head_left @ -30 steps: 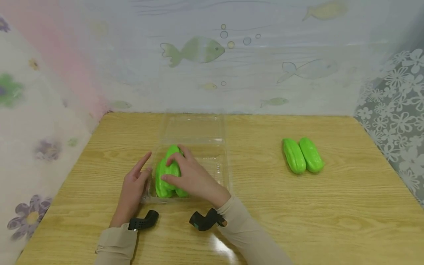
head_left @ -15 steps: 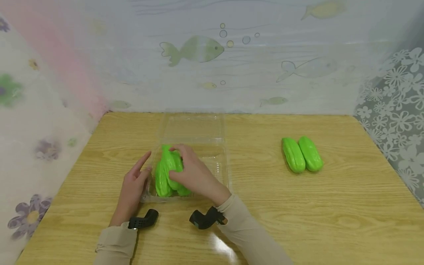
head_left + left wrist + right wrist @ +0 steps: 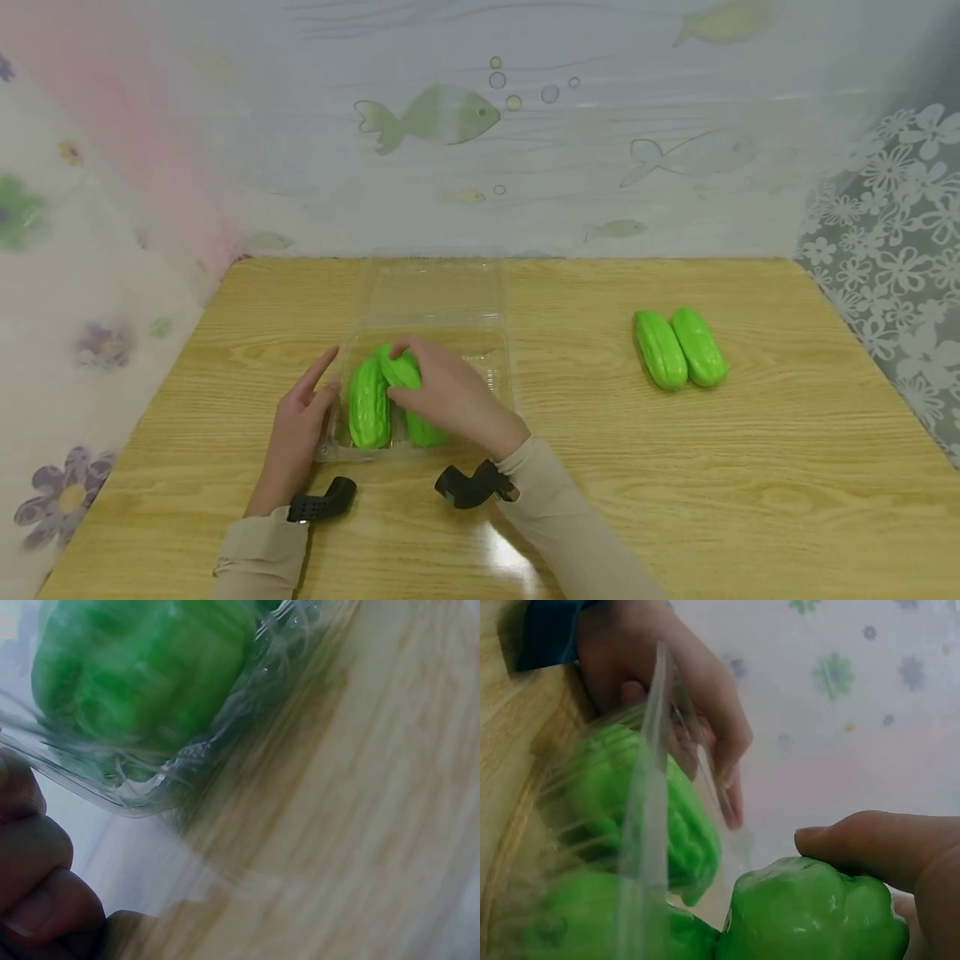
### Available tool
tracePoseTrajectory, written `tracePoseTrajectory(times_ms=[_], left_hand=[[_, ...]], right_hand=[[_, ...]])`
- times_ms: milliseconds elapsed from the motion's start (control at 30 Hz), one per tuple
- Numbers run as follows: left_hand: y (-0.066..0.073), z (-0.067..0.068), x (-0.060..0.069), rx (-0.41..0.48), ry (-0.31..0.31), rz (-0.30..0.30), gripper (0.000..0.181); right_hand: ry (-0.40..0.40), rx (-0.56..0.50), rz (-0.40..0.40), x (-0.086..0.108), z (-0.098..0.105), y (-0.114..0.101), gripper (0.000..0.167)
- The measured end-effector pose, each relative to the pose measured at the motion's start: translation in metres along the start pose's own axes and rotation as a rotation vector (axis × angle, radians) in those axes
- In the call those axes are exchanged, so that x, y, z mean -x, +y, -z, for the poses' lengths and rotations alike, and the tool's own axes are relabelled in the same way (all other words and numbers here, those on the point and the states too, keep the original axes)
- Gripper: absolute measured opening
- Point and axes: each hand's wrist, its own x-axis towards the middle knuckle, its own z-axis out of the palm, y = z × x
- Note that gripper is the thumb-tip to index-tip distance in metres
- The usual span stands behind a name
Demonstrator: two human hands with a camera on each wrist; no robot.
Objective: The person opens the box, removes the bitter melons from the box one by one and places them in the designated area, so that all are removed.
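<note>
In the head view my right hand (image 3: pixel 459 398) grips a green ribbed vegetable (image 3: pixel 401 369) above the clear container (image 3: pixel 504 400), fingers on its far side and thumb on the near side. Below it, one green piece (image 3: pixel 368 408) lies at the container's left and another (image 3: pixel 425 429) at its middle, partly covered by the hand. My left hand (image 3: pixel 295 425) holds the container's left edge, index finger extended; the left wrist view shows curled fingers (image 3: pixel 45 896) beside the clear wall. The right wrist view shows the gripped vegetable (image 3: pixel 814 919) under my thumb (image 3: pixel 862 844).
The container's transparent lid (image 3: pixel 438 292) is folded back toward the wall. Two more green vegetables (image 3: pixel 660 350) (image 3: pixel 699 348) lie side by side on the right of the wooden table (image 3: pixel 675 492). A printed wall (image 3: pixel 570 167) stands behind.
The gripped vegetable has shifted rightward and tilted off the left piece, showing more of that piece. My right hand has moved slightly right; my left hand stays at the container's edge.
</note>
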Motion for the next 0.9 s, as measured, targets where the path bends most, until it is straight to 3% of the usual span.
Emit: tracePoseTrajectory(times_ms=[167, 367, 667, 900], left_hand=[[0.000, -0.001, 0.003, -0.023, 0.012, -0.002, 0.042], [-0.002, -0.003, 0.005, -0.009, 0.022, -0.002, 0.042], [-0.003, -0.004, 0.013, -0.012, 0.022, -0.003, 0.043], [-0.002, -0.006, 0.017, -0.009, 0.034, -0.029, 0.042]], right_hand=[[-0.008, -0.102, -0.068, 0.003, 0.009, 0.004, 0.043], [0.004, -0.088, -0.066, 0.007, 0.018, 0.008, 0.058], [0.013, -0.125, -0.097, 0.014, 0.026, 0.012, 0.060], [0.037, -0.110, -0.053, 0.018, 0.038, 0.017, 0.055]])
